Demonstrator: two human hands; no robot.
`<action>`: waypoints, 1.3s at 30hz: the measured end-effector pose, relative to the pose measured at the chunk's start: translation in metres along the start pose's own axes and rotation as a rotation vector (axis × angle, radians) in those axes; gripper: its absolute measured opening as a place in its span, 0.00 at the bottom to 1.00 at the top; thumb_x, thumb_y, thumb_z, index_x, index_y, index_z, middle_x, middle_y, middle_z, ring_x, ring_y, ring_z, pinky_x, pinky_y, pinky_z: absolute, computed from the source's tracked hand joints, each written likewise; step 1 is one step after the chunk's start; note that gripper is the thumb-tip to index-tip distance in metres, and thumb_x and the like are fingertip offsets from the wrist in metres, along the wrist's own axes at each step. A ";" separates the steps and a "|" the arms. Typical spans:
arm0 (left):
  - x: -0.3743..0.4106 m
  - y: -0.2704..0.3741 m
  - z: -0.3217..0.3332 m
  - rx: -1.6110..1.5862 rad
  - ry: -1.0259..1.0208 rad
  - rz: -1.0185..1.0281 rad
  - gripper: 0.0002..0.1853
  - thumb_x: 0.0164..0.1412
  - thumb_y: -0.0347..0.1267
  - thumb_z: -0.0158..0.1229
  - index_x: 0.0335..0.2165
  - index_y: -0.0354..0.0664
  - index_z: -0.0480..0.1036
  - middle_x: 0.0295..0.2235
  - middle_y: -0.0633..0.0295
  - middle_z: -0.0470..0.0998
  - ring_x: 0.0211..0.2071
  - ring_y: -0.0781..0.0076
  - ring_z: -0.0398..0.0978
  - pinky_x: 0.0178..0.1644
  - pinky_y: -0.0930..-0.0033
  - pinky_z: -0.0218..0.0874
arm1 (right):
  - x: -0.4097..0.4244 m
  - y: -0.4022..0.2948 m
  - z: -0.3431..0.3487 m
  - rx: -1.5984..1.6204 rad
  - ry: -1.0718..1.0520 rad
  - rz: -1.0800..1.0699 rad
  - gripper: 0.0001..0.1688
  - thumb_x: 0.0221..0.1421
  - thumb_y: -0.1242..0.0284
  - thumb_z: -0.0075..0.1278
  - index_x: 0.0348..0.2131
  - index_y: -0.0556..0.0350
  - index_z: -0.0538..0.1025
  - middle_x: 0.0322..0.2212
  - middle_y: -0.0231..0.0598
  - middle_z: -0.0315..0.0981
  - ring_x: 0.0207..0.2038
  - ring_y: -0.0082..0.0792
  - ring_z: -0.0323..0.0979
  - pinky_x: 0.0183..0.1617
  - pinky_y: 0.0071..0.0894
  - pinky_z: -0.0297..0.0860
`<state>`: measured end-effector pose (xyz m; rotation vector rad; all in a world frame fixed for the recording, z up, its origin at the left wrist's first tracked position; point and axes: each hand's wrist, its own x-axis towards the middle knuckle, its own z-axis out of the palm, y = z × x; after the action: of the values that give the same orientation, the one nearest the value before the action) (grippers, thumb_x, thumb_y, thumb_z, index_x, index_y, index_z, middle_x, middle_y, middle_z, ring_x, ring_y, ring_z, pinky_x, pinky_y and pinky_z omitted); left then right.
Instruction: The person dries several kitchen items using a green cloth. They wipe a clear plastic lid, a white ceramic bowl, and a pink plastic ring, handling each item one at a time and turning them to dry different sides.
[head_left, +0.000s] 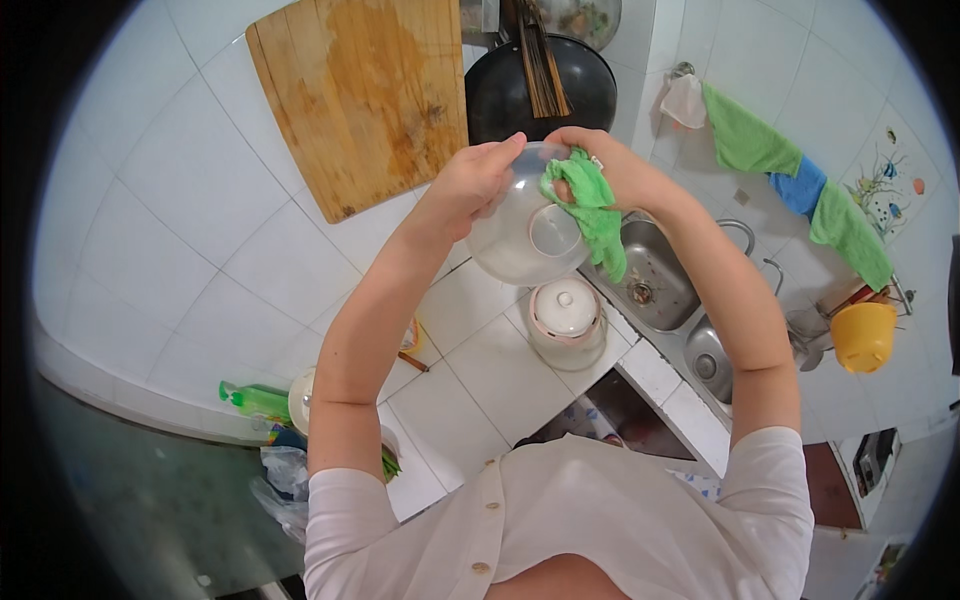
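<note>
My left hand (480, 180) grips the rim of a clear glass or plastic bowl (499, 244), raised above the tiled counter (472, 367). Its round foot faces toward me. At the bowl's right side my right hand (600, 165) holds a green cloth (592, 195) against it, with the cloth's loose end hanging down; some of the fingers are hidden by cloth and bowl. Below the bowl, a glass jar (568, 352) with a white ceramic lid (566, 307) stands on the counter.
A steel double sink (656, 270) lies to the right. Behind stand a wooden cutting board (367, 105) and a black wok (585, 82) with a bamboo brush (544, 75). Cloths (750, 135) and a yellow basket (862, 337) hang at right. A green bottle (259, 399) is at left.
</note>
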<state>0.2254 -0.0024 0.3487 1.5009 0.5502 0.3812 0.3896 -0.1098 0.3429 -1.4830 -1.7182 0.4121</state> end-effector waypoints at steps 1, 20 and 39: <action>0.000 -0.002 0.000 -0.010 -0.001 -0.010 0.18 0.58 0.46 0.47 0.18 0.52 0.57 0.11 0.78 0.52 0.12 0.88 0.45 0.14 0.81 0.34 | -0.002 0.003 0.000 0.033 -0.022 0.007 0.24 0.37 0.69 0.57 0.36 0.64 0.70 0.25 0.39 0.70 0.29 0.26 0.68 0.34 0.27 0.66; -0.005 -0.012 0.005 -0.024 0.106 0.066 0.15 0.58 0.45 0.47 0.25 0.47 0.66 0.12 0.79 0.52 0.12 0.88 0.45 0.14 0.81 0.34 | 0.004 -0.018 0.005 0.049 -0.116 0.006 0.24 0.37 0.73 0.55 0.38 0.63 0.70 0.25 0.37 0.71 0.30 0.27 0.70 0.34 0.24 0.66; -0.013 -0.012 -0.006 0.018 0.010 -0.056 0.16 0.58 0.46 0.46 0.22 0.48 0.63 0.12 0.77 0.53 0.12 0.87 0.44 0.14 0.80 0.35 | 0.015 -0.019 0.018 -0.284 -0.208 -0.175 0.29 0.34 0.75 0.55 0.41 0.64 0.68 0.27 0.35 0.69 0.29 0.22 0.66 0.33 0.24 0.64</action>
<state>0.2104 -0.0056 0.3380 1.4979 0.6034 0.3407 0.3640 -0.0959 0.3499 -1.5115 -2.1239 0.2430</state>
